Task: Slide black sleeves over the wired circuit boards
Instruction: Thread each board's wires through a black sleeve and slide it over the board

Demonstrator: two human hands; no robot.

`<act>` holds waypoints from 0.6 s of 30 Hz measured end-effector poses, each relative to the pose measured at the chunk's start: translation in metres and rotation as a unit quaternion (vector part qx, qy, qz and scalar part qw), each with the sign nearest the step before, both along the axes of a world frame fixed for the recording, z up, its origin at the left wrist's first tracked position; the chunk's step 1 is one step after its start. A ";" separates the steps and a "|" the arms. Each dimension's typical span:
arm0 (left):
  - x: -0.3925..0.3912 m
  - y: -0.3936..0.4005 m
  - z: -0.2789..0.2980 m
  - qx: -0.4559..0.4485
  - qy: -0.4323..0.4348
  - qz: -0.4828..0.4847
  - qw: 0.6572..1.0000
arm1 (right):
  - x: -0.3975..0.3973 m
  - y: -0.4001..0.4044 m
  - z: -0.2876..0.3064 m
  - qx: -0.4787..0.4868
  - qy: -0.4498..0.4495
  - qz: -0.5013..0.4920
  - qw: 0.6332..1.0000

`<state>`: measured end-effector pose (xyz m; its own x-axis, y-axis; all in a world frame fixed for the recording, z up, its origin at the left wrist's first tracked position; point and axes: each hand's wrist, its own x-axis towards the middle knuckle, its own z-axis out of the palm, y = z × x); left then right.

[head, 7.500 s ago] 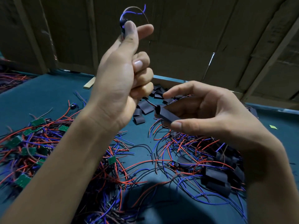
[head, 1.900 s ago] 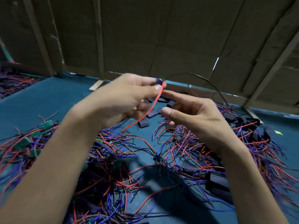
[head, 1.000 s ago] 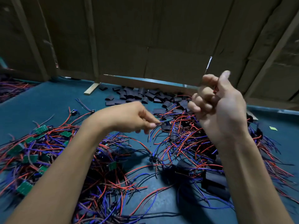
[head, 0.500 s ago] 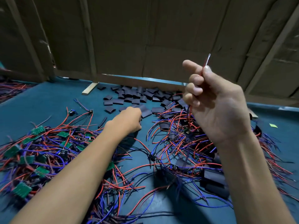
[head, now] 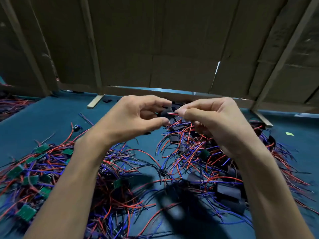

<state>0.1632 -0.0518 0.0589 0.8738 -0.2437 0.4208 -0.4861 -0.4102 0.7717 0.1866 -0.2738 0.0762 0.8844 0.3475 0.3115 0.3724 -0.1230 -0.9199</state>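
Fingers of right hand (head: pixel 214 121) pinch thin red wire (head: pixel 171 114); left hand (head: pixel 133 118) pinches flat black sleeve (head: pixel 164 113).

Assembly workshop — wired circuit boards (head: pixel 25 212), cardboard walls (head: pixel 172 49)

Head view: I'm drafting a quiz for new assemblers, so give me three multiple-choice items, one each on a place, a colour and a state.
1. Where do the bare green boards lie?
A. The person's left
B. Far right edge
C. On the cardboard wall

2. What colour is the wire end between the hands?
A. Yellow
B. Red
C. White

3. What is the right hand doing?
A. Lying flat on the table
B. Pinching the wire end
C. Hanging idle

Key: 1 A, the boards sit among wires at lower left. 2 B, it shows bright red. 3 B, thumb and forefinger pinch it towards the black sleeve in the left hand.
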 end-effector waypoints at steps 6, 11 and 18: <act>-0.003 0.005 0.007 0.006 -0.058 0.014 0.998 | 0.003 -0.004 0.000 0.025 -0.021 -0.042 0.999; -0.007 0.005 0.010 0.043 -0.087 0.006 0.995 | 0.004 -0.001 -0.004 0.021 -0.025 -0.015 0.999; -0.010 0.002 0.016 0.090 -0.186 0.072 0.976 | 0.008 0.005 -0.008 0.093 0.055 0.038 0.993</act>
